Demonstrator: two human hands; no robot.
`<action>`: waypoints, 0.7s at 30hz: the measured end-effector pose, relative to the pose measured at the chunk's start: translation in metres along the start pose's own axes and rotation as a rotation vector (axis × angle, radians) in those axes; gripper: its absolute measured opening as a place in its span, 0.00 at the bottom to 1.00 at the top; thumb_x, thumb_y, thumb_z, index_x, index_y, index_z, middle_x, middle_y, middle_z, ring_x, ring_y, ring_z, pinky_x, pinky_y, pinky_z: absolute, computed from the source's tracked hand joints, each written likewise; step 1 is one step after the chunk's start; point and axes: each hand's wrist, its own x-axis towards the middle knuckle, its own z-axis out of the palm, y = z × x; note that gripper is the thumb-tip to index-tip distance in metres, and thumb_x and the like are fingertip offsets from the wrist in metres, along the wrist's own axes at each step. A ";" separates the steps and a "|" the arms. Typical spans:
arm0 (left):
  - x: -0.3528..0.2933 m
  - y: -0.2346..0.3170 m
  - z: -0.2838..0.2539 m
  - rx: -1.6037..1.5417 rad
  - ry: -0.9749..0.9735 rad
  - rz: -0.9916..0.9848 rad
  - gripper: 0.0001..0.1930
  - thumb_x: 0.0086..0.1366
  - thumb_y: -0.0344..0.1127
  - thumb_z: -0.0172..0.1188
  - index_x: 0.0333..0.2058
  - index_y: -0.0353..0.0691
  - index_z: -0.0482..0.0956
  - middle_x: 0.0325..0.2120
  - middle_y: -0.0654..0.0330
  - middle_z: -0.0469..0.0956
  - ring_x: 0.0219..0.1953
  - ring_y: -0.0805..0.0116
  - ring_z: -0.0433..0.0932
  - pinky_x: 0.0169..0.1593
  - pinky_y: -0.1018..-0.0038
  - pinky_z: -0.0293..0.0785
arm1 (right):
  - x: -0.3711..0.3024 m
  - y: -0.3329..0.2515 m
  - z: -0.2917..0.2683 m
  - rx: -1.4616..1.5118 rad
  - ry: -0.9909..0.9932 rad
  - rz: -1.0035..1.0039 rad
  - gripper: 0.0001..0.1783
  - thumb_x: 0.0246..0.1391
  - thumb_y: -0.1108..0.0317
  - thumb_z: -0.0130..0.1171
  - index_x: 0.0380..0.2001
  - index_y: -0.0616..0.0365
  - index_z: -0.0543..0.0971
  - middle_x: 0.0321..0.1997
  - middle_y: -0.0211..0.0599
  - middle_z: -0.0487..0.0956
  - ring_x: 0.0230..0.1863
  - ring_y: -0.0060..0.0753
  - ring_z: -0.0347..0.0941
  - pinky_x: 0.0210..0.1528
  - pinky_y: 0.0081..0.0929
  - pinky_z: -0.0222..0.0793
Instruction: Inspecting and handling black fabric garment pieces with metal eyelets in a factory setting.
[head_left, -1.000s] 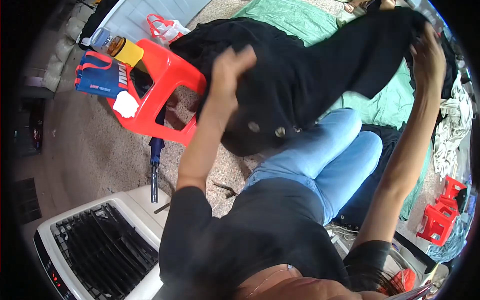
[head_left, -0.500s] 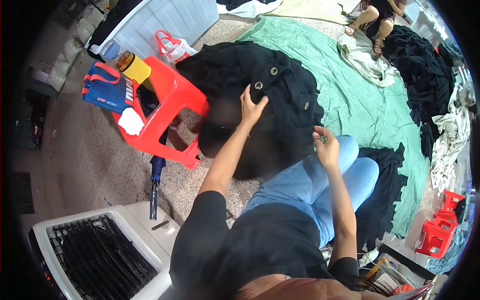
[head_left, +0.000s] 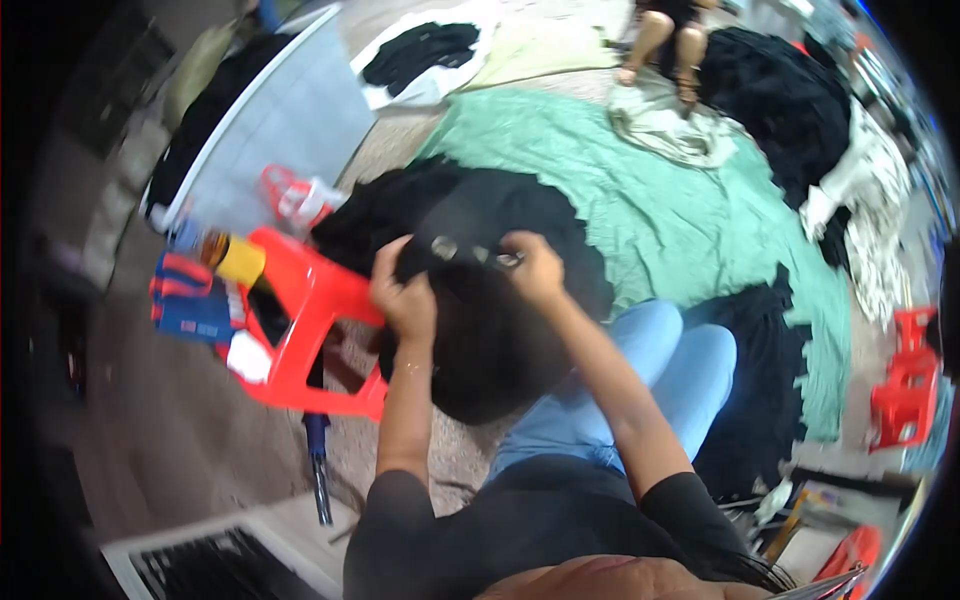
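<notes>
A black garment with large round buttons (head_left: 490, 340), seemingly a knit cardigan, is spread over a dark heap in front of my knees. My left hand (head_left: 405, 300) is closed on its left side, beside one of the buttons. Farther right, my right hand (head_left: 537, 268) pinches the same cardigan next to another button. Between the two hands the cloth is stretched in a band with the buttons on it. Motion blur softens the fingertips and the fabric.
A red plastic stool (head_left: 310, 300) at left bears a blue bag (head_left: 195, 310) and a yellow-sleeved bottle (head_left: 240, 260). Behind it stands a large pale bin (head_left: 290, 120). Green sheeting (head_left: 540, 140) covers the floor ahead. Another person's legs (head_left: 655, 45) show at the far side.
My right hand has come from beside my knee onto the cardigan and closed on it. My left hand, spread on the cloth before, now grips it. The whole view has shifted.
</notes>
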 end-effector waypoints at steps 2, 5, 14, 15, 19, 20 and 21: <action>0.008 0.044 -0.025 0.014 -0.035 0.089 0.12 0.55 0.16 0.54 0.37 0.33 0.79 0.36 0.57 0.80 0.41 0.67 0.78 0.50 0.72 0.72 | -0.013 -0.026 0.008 0.097 0.134 0.037 0.09 0.43 0.74 0.63 0.32 0.55 0.80 0.35 0.42 0.80 0.39 0.48 0.78 0.40 0.38 0.73; 0.031 0.101 -0.063 0.037 0.352 0.266 0.08 0.55 0.26 0.59 0.34 0.30 0.79 0.30 0.54 0.79 0.32 0.63 0.78 0.42 0.70 0.76 | -0.010 -0.081 -0.078 0.363 0.183 -0.023 0.13 0.41 0.80 0.58 0.34 0.57 0.79 0.32 0.42 0.80 0.35 0.41 0.80 0.36 0.31 0.73; 0.007 0.201 0.027 -0.454 -0.481 0.464 0.18 0.46 0.26 0.61 0.38 0.36 0.69 0.30 0.54 0.73 0.31 0.66 0.74 0.36 0.77 0.72 | -0.155 -0.176 -0.408 0.201 1.313 -0.299 0.34 0.56 0.42 0.37 0.46 0.64 0.72 0.44 0.45 0.75 0.47 0.33 0.71 0.55 0.41 0.66; -0.010 0.187 0.043 -0.625 -0.669 0.322 0.20 0.45 0.19 0.57 0.40 0.37 0.70 0.32 0.56 0.73 0.31 0.70 0.74 0.36 0.80 0.71 | -0.188 -0.161 -0.428 0.063 1.247 -0.444 0.33 0.56 0.44 0.37 0.48 0.64 0.72 0.44 0.44 0.75 0.46 0.32 0.71 0.53 0.35 0.67; -0.107 0.129 0.093 -0.470 -0.902 -0.135 0.21 0.44 0.07 0.54 0.37 0.36 0.72 0.36 0.61 0.74 0.42 0.72 0.77 0.49 0.77 0.72 | -0.237 -0.102 -0.406 -0.556 0.827 0.200 0.10 0.48 0.77 0.55 0.36 0.63 0.78 0.34 0.32 0.77 0.37 0.24 0.72 0.45 0.23 0.67; -0.127 0.113 0.107 -0.372 -0.924 -0.128 0.20 0.45 0.08 0.54 0.37 0.35 0.71 0.35 0.61 0.75 0.42 0.72 0.78 0.50 0.77 0.72 | -0.254 -0.076 -0.396 -0.479 0.718 0.426 0.11 0.45 0.81 0.59 0.36 0.61 0.79 0.26 0.32 0.77 0.29 0.24 0.74 0.36 0.23 0.69; -0.148 0.091 0.117 -0.394 -0.907 -0.211 0.19 0.46 0.09 0.56 0.37 0.34 0.71 0.34 0.60 0.77 0.41 0.71 0.78 0.49 0.77 0.72 | -0.275 -0.056 -0.382 -0.354 0.595 0.622 0.11 0.45 0.77 0.63 0.35 0.60 0.79 0.24 0.33 0.78 0.26 0.25 0.74 0.33 0.24 0.69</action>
